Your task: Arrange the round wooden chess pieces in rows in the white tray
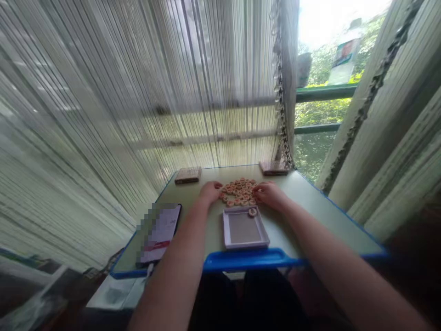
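A loose cluster of round wooden Chinese chess pieces (237,188) with markings lies on the pale green table. At the cluster's left edge is my left hand (209,192), fingers curved and a little apart, close beside the outer pieces. On the opposite side my right hand (271,195) has its fingertips closed together on a piece at the right edge; the fingers partly cover it. Nearer to me sits a shallow white box (226,232) with a greyish bottom. One single piece (252,212) lies inside, in its far right corner.
A phone or tablet (161,234) lies by my left forearm, partly pixelated. Two flat brown boxes, one at the far left (188,175) and one at the far right (274,168), rest on the table (324,225). Its front edge has a blue tray (246,259). String curtains (206,92) hang behind.
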Demonstrator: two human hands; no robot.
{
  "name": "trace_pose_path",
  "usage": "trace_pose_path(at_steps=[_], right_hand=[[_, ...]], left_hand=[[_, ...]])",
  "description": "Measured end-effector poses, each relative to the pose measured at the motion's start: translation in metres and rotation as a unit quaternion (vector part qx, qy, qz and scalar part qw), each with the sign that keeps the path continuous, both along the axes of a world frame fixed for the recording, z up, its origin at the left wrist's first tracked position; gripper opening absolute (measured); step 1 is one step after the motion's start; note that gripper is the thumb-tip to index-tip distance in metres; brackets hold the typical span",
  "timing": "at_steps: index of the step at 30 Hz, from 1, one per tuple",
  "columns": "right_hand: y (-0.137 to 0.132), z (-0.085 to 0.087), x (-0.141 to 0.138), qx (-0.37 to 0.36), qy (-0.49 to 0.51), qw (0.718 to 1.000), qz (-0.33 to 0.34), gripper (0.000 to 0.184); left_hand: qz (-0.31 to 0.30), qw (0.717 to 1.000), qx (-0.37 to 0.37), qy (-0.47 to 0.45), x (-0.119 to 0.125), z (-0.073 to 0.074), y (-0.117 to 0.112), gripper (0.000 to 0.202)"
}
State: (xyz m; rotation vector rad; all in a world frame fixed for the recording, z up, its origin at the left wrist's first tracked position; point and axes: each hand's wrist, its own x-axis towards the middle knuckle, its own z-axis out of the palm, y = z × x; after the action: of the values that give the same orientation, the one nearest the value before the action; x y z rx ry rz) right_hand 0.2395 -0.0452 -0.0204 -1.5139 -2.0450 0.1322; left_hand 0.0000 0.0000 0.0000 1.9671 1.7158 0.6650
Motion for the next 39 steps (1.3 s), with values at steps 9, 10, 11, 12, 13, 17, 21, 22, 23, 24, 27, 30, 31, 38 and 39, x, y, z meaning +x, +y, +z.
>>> trace_pose_path(at_steps=[9,10,11,12,13,17,21,22,23,24,27,30,31,38,39], right_hand=[[-0.002,0.000,0.000,0.016,-0.001,1.000,-0.007,0.024],[-0.003,0.000,0.000,0.019,0.003,1.000,-0.009,0.024],[-0.004,0.001,-0.001,0.024,0.007,1.000,-0.011,0.025],[-0.005,0.001,-0.002,0.029,0.010,0.999,-0.012,0.025],[-0.005,0.002,-0.003,0.034,0.012,0.999,-0.012,0.026],[-0.003,0.001,-0.009,0.061,0.011,0.998,-0.009,0.026],[0.001,-0.003,-0.015,0.078,-0.017,0.997,0.011,0.024],[0.001,-0.004,-0.016,0.079,-0.023,0.996,0.018,0.023],[0.001,-0.004,-0.017,0.081,-0.026,0.996,0.022,0.022],[0.001,-0.003,-0.018,0.084,-0.026,0.996,0.023,0.022],[0.000,-0.002,-0.019,0.088,-0.020,0.996,0.014,0.020],[0.000,0.000,-0.021,0.084,-0.022,0.996,0.009,0.020],[0.000,0.001,-0.022,0.083,-0.023,0.996,0.009,0.019],[0.006,-0.003,-0.019,0.082,-0.010,0.997,0.004,0.020],[0.007,-0.003,-0.018,0.077,-0.006,0.997,-0.010,0.021]], left_hand=[[-0.016,0.991,0.074,0.109,0.011,0.007,-0.014,0.029],[-0.020,0.989,0.085,0.120,0.013,0.006,-0.014,0.029],[-0.023,0.987,0.099,0.125,0.015,0.005,-0.015,0.029],[-0.026,0.985,0.117,0.125,0.017,0.003,-0.014,0.029],[-0.031,0.982,0.139,0.121,0.019,0.002,-0.014,0.029],[-0.108,0.969,0.195,0.108,0.030,-0.002,-0.010,0.031],[-0.210,0.948,0.157,0.179,0.044,-0.003,-0.004,0.037],[-0.217,0.944,0.149,0.198,0.046,-0.002,-0.003,0.037],[-0.216,0.942,0.147,0.212,0.049,-0.002,-0.002,0.037],[-0.211,0.940,0.150,0.221,0.050,-0.002,-0.002,0.036],[-0.191,0.937,0.183,0.228,0.052,-0.001,-0.003,0.034],[-0.169,0.937,0.203,0.228,0.052,-0.002,-0.005,0.034],[-0.162,0.937,0.205,0.230,0.052,-0.002,-0.005,0.034],[-0.156,0.947,0.162,0.231,0.053,-0.001,-0.002,0.035],[-0.160,0.947,0.161,0.225,0.053,0.000,-0.001,0.035]])
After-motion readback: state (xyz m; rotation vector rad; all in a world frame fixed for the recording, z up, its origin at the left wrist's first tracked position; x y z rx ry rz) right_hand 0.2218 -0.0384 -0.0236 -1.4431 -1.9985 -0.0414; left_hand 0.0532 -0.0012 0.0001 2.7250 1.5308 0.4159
